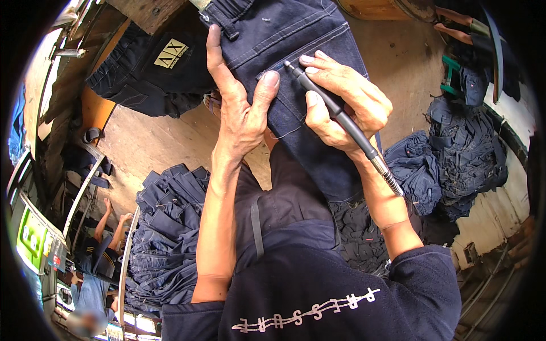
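A dark navy denim garment (324,162) with light stitched seams hangs in front of me, a belt loop showing at its upper left. My right hand (364,99) grips a black pen-shaped rotary tool handpiece (358,133), which has a metal spring at its rear end. The narrow metal tip points at the stitched edge across the denim; whether it touches the cloth, I cannot tell. My left hand (239,108) rests at the garment's left edge, index finger stretched upward and thumb apart on the cloth beside the seam. Its other fingers are mostly hidden.
Stacked dark denim (168,233) lies to my left, with another heap (463,153) at the right. Dark garments with a patch (170,54) hang at the upper left, near a wooden board (148,12). Other people's limbs (111,224) show at the far left and upper right.
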Tool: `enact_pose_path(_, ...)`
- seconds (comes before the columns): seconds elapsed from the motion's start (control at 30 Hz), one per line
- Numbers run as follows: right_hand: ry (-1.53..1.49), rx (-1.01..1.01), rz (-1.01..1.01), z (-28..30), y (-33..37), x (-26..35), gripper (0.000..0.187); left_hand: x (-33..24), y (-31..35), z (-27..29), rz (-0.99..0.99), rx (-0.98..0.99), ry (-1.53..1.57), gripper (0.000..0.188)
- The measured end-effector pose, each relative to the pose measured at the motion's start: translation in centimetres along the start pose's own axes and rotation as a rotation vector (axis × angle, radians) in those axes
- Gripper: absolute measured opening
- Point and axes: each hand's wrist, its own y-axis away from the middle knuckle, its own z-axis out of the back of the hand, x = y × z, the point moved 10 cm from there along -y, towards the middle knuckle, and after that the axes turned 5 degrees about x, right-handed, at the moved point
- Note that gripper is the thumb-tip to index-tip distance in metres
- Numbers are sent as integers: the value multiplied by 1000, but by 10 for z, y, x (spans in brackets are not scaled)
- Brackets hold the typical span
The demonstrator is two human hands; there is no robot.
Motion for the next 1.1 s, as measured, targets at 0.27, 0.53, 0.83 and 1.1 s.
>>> enact_pose_path(0.27,-111,-70,-115,22,-2,-22,24,-5,-1,3,79,-174,-6,97)
enact_pose_path(0.53,-24,-40,-67,23,3,-28,27,-6,-6,0,37,-275,-175,109)
enact_pose_path(0.83,-11,-39,-39,23,0,-25,27,-10,-5,-1,17,-270,-212,107)
enact_pose_path(1.1,-23,-85,-77,27,2,-28,26,-10,-5,-1,11,-266,-225,106)
